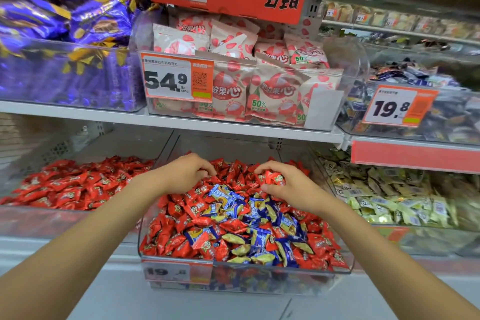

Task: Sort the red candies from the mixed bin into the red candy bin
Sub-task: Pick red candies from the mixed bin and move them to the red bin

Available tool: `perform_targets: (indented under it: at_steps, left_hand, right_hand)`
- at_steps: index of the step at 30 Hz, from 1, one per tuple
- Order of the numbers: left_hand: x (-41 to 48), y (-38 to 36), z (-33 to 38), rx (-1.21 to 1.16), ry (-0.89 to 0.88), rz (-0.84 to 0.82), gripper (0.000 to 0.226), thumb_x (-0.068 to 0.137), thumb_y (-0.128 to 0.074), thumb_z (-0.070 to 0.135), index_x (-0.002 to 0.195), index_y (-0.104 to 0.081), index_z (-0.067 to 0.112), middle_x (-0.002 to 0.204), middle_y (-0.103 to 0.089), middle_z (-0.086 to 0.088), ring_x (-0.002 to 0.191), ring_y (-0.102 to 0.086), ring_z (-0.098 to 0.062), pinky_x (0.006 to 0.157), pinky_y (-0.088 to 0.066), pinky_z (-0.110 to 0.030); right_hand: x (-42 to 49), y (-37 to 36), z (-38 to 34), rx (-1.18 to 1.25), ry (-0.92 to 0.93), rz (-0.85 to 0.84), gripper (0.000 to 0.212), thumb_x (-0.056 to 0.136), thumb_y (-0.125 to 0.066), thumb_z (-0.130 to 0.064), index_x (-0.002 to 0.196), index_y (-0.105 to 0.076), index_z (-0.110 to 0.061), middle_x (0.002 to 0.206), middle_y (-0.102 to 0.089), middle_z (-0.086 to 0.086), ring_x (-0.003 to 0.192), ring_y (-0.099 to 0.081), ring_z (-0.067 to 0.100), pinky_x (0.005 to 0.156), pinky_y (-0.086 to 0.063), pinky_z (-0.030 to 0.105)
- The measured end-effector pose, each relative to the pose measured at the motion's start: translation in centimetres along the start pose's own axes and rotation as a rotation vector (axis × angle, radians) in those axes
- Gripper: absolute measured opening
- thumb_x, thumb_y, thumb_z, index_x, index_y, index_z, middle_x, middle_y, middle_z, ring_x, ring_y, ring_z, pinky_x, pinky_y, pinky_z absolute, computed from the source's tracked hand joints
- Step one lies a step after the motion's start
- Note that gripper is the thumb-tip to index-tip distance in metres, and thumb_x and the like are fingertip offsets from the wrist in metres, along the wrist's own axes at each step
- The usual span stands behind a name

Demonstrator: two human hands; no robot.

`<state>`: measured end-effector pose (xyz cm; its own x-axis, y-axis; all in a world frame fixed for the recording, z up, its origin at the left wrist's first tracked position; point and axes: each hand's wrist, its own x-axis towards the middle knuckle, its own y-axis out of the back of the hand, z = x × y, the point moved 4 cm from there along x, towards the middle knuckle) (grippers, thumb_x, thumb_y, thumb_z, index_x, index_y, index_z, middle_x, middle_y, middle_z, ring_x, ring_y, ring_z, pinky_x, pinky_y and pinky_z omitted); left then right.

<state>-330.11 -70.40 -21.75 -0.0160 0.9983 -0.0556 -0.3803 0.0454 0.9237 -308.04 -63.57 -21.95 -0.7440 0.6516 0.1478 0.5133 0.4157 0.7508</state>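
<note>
Over far end of clear plastic mixed bin (285, 282): right hand (284, 186) clutches red foil-wrapped candies (274, 177); left hand (187, 173) curled into pile, grip unclear.

Bright, even shop light; the centre is sharp, the edges blurred and bowed by wide-angle distortion.

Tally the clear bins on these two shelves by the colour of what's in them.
Purple-wrapper bin: 1
Pink-packet bin: 1
Dark-blue-wrapper bin: 1
Red candy bin: 1
Mixed red-and-blue bin: 1
Pale-yellow-wrapper bin: 1
Total: 6
</note>
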Motion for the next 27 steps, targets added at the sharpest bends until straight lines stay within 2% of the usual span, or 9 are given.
perform_targets:
  at_steps: [4, 7, 9, 11, 14, 19, 23, 25, 27]
  left_hand:
    - [-0.8, -0.8, -0.4, 0.241, 0.018, -0.15, 0.046, 0.096, -0.044, 0.045, 0.138, -0.046, 0.025, 0.118, -0.04, -0.006, 0.121, -0.04, -0.026, 0.107, -0.033, -0.037]
    - [-1.4, -2.5, -0.2, 0.396, 0.04, -0.242, 0.073, 0.087, -0.045, 0.062, 0.147, -0.029, 0.023, 0.142, -0.031, -0.008, 0.133, -0.028, -0.027, 0.111, -0.03, -0.042]
    - [-1.4, -2.9, -0.1, 0.361, 0.03, -0.211, 0.067, 0.088, -0.05, 0.057, 0.143, -0.033, 0.023, 0.143, -0.034, -0.007, 0.129, -0.037, -0.027, 0.106, -0.036, -0.038]
    - [-1.6, -2.4, 0.1, 0.31, 0.002, -0.135, 0.05, 0.089, -0.057, 0.046, 0.131, -0.045, 0.022, 0.129, -0.047, -0.007, 0.11, -0.05, -0.024, 0.09, -0.04, -0.031]
    - [-2.1, -1.8, 0.5, 0.217, -0.067, -0.035, 0.028, 0.088, -0.064, 0.033, 0.111, -0.054, 0.02, 0.107, -0.056, 0.0, 0.08, -0.047, -0.012, 0.072, -0.034, -0.027]
    - [-3.4, -0.4, 1.3, -0.015, -0.168, 0.146, 0.021, 0.084, -0.069, 0.032, 0.101, -0.058, 0.026, 0.095, -0.062, 0.005, 0.074, -0.054, -0.006, 0.071, -0.044, -0.03]
    - [-4.6, 0.8, 1.8, -0.259, -0.192, 0.324, 0.017, 0.083, -0.071, 0.028, 0.097, -0.061, 0.025, 0.068, -0.056, 0.01, 0.053, -0.047, 0.002, 0.054, -0.033, -0.013]
    - [-5.2, 1.0, 1.3, -0.329, -0.174, 0.36, 0.017, 0.082, -0.071, 0.031, 0.094, -0.06, 0.028, 0.06, -0.052, 0.008, 0.047, -0.041, -0.005, 0.052, -0.035, -0.018]
    - [-5.9, 1.0, 0.7, -0.362, -0.167, 0.344, 0.017, 0.081, -0.071, 0.034, 0.094, -0.06, 0.031, 0.07, -0.06, 0.007, 0.053, -0.05, -0.017, 0.059, -0.044, -0.03]
  right_hand:
    - [-1.5, 0.1, 0.2, 0.005, -0.007, 0.012, 0.029, 0.09, -0.064, -0.022, 0.103, -0.055, -0.046, 0.127, -0.054, -0.019, 0.126, -0.045, 0.003, 0.106, -0.034, 0.029]
    - [-2.2, 0.0, 0.2, -0.002, -0.017, 0.008, 0.03, 0.09, -0.065, -0.021, 0.101, -0.055, -0.047, 0.126, -0.055, -0.018, 0.127, -0.045, 0.005, 0.107, -0.034, 0.031]
    - [-2.5, 0.0, 0.0, 0.004, -0.041, 0.009, 0.028, 0.09, -0.065, -0.021, 0.1, -0.056, -0.046, 0.129, -0.054, -0.017, 0.123, -0.052, 0.016, 0.103, -0.04, 0.033]
    - [-2.7, 0.1, -0.1, 0.016, -0.053, 0.03, 0.024, 0.09, -0.065, -0.02, 0.101, -0.058, -0.041, 0.126, -0.054, -0.019, 0.119, -0.055, 0.023, 0.101, -0.042, 0.037]
    - [-2.8, 0.0, -0.5, 0.031, -0.052, 0.044, 0.024, 0.09, -0.065, -0.017, 0.097, -0.058, -0.039, 0.117, -0.054, -0.025, 0.119, -0.048, 0.005, 0.105, -0.034, 0.029]
    - [-3.0, 0.0, -1.7, 0.032, -0.067, 0.042, 0.019, 0.09, -0.065, -0.018, 0.098, -0.059, -0.035, 0.119, -0.057, -0.017, 0.108, -0.052, -0.002, 0.093, -0.035, 0.02]
    - [-3.1, 0.0, -2.7, 0.026, -0.064, 0.074, 0.017, 0.09, -0.065, -0.021, 0.102, -0.061, -0.033, 0.127, -0.056, -0.014, 0.11, -0.054, 0.0, 0.086, -0.037, 0.01]
    - [-3.3, -0.4, -3.2, 0.02, -0.08, 0.086, 0.018, 0.09, -0.065, -0.021, 0.106, -0.062, -0.03, 0.131, -0.056, -0.01, 0.081, -0.057, -0.007, 0.07, -0.037, 0.006]
    - [-3.6, -1.0, -4.0, 0.037, -0.092, 0.102, 0.021, 0.091, -0.064, -0.023, 0.111, -0.061, -0.03, 0.131, -0.056, -0.007, 0.055, -0.05, 0.005, 0.059, -0.039, 0.01]
